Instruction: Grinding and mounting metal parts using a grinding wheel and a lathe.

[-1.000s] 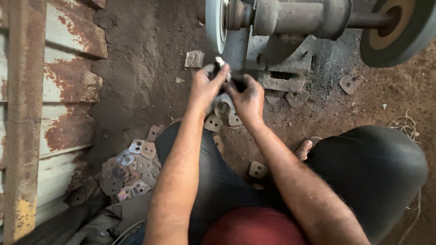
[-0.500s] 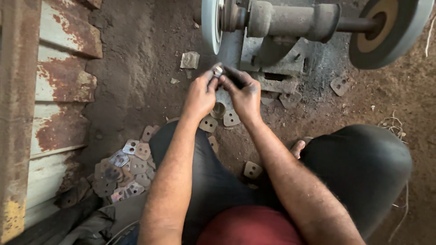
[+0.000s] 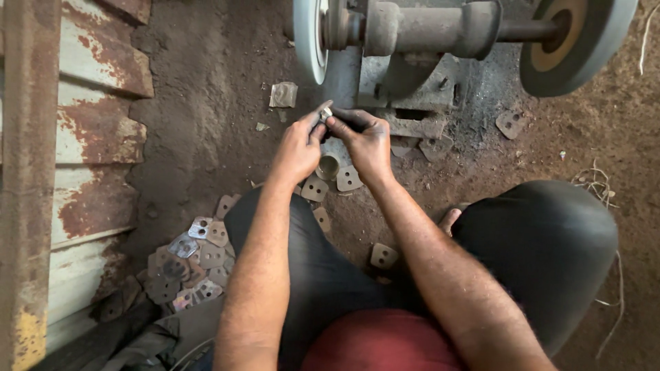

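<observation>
Your left hand (image 3: 297, 148) and right hand (image 3: 364, 141) meet just below the pale grinding wheel (image 3: 311, 38) at the left end of the machine's shaft. Between them sits a small metal piece (image 3: 326, 112), pinched from both sides: left fingers (image 3: 317, 117) clenched on its left edge, right fingers on its right edge. It lies at the very fingertips, not in either palm, and points up toward the wheel's rim, near it but apart. Its long axis is too small to tell. Both hands are equally close. Below your knuckles, flat plates (image 3: 314, 187) and a small round cup (image 3: 328, 166) lie on the dirt floor (image 3: 206, 124); a larger heap of plates (image 3: 192, 264) sits toward the rusty wall.
</observation>
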